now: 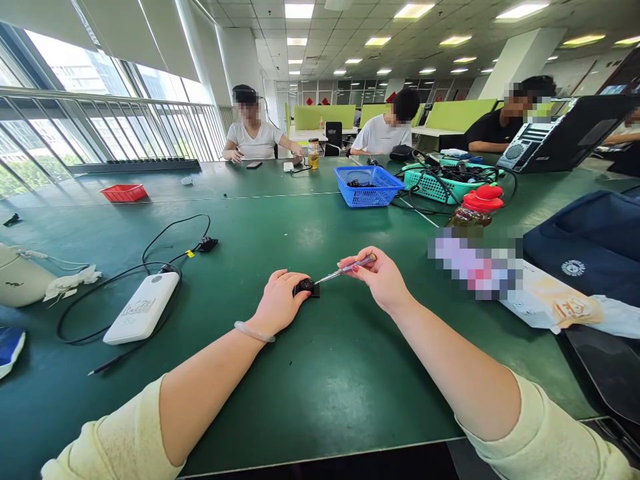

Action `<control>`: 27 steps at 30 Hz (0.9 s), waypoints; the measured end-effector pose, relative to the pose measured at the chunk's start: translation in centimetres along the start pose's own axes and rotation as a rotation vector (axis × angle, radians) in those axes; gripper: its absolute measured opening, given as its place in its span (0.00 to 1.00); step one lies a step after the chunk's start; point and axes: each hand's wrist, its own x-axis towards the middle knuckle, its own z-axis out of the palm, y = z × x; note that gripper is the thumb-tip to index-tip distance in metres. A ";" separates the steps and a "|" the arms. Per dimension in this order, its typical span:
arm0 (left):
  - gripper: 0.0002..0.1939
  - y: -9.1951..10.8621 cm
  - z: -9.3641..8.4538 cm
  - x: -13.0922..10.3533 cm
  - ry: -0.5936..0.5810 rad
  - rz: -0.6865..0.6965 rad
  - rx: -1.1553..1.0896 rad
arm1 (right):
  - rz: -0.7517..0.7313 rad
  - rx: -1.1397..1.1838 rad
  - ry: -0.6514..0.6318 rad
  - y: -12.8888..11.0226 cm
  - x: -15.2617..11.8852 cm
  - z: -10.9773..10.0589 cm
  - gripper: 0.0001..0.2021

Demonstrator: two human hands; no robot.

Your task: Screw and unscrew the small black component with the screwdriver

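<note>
My left hand point(281, 298) is closed around a small black device point(307, 287) and holds it down on the green table. Between the fingers of my right hand point(379, 279) is a slim screwdriver point(345, 268) with a clear handle. It slants down to the left, and its tip meets the black device or ends right beside it; the exact contact is too small to tell. Part of the device is hidden under my left fingers.
Left of my hands lie a white power bank point(143, 308) and a black cable point(67, 313). A blue basket point(370, 193), a green basket point(433, 187) and a red-lidded jar point(475, 208) stand beyond, to the right. Several people sit at the far side.
</note>
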 end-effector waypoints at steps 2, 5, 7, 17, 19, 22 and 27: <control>0.15 0.2 0.0 0.0 -0.007 -0.011 -0.007 | 0.010 0.004 0.001 0.0 0.0 0.0 0.26; 0.18 0.4 -0.1 0.0 -0.014 -0.042 -0.008 | 0.034 0.008 0.025 -0.1 -0.1 0.0 0.27; 0.20 0.5 -0.1 0.0 -0.012 -0.060 -0.011 | 0.039 0.012 0.042 -0.1 -0.1 0.1 0.28; 0.17 1.0 -0.7 0.0 -0.034 -0.073 -0.057 | 0.040 0.029 0.030 0.0 -0.2 0.3 0.29; 0.17 1.2 -0.8 0.0 -0.043 -0.074 -0.064 | 0.076 0.008 0.031 0.2 -0.2 0.4 0.29; 0.17 1.4 -0.9 0.0 -0.051 -0.061 -0.068 | 0.104 -0.017 0.000 0.5 -0.3 0.7 0.29; 0.17 1.4 -0.8 -0.1 -0.057 -0.056 -0.051 | 0.004 -0.015 0.013 0.1 -0.7 0.9 0.28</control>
